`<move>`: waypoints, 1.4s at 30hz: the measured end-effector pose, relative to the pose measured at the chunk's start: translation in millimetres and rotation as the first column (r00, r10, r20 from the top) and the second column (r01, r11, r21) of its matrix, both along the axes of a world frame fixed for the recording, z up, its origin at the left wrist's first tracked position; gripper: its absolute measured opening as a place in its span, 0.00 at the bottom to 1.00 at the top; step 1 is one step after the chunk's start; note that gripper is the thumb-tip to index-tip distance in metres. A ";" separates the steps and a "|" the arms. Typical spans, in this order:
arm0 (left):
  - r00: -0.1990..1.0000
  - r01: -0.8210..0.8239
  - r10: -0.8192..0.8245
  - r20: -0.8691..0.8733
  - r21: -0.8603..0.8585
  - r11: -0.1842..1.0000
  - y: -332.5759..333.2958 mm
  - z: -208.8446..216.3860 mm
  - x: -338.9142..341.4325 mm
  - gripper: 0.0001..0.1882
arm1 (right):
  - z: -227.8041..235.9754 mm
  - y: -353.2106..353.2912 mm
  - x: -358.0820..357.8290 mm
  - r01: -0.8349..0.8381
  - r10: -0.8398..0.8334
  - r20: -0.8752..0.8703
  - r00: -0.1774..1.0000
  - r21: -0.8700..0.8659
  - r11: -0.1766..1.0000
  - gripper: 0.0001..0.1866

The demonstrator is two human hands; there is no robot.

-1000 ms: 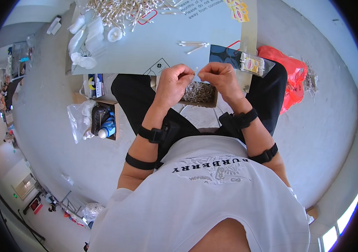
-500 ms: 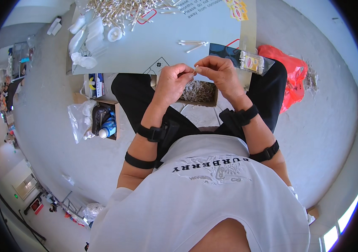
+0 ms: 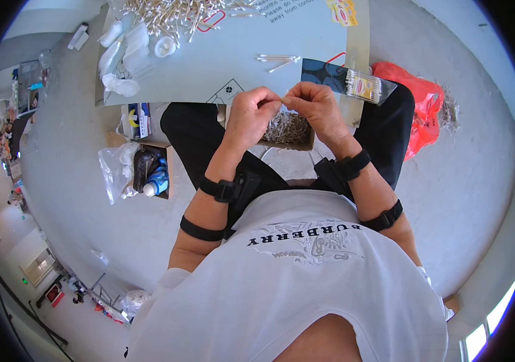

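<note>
My left hand [image 3: 251, 114] and my right hand [image 3: 318, 108] meet fingertip to fingertip at the table's near edge, each closed in a pinch. Between them is a small thin piece that looks like a cotton swab [image 3: 282, 100], mostly hidden by the fingers. Below the hands, a cardboard box [image 3: 291, 145] holds a heap of thin pale bits. A few loose cotton swabs [image 3: 278, 58] lie on the table beyond my hands. Right of my right hand, a clear pack of cotton swabs with a yellow label [image 3: 363, 86] rests on a dark sheet [image 3: 324, 73].
At the table's far left a large pile of cotton swabs [image 3: 173, 15] lies near a small white round container [image 3: 164, 46] and crumpled clear plastic [image 3: 121, 86]. Yellow labels [image 3: 343, 12] lie far right. A red plastic bag [image 3: 425, 111] is beside my right leg; an open carton [image 3: 170, 172] stands left.
My hands stay pinched together at almost the same spot. The pale tip between the fingertips shows less now, and the fingers have shifted slightly.
</note>
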State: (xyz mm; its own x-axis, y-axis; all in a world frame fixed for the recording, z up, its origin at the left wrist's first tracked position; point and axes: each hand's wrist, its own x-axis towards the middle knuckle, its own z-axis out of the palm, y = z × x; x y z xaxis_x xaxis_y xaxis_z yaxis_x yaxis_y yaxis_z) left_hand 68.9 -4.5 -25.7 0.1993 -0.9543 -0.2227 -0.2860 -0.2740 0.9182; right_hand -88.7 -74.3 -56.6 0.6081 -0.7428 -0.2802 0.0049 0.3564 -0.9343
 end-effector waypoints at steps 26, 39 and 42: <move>0.788 0.259 -0.219 0.575 0.013 0.966 -136.8 -45.6 54.0 0.04 | -17.0 17.9 -28.2 -0.653 0.308 -0.665 0.680 -0.359 0.667 0.02; 0.697 0.229 -0.018 0.717 -0.199 0.953 -80.9 -55.7 27.6 0.20 | -15.8 -12.2 -17.2 -0.158 -0.050 -0.505 0.862 -0.361 0.919 0.10; 0.691 0.288 -0.070 0.720 -0.185 0.940 -80.2 -61.9 25.6 0.22 | -20.5 -13.6 -12.0 -0.048 -0.119 -0.451 0.885 -0.341 0.939 0.08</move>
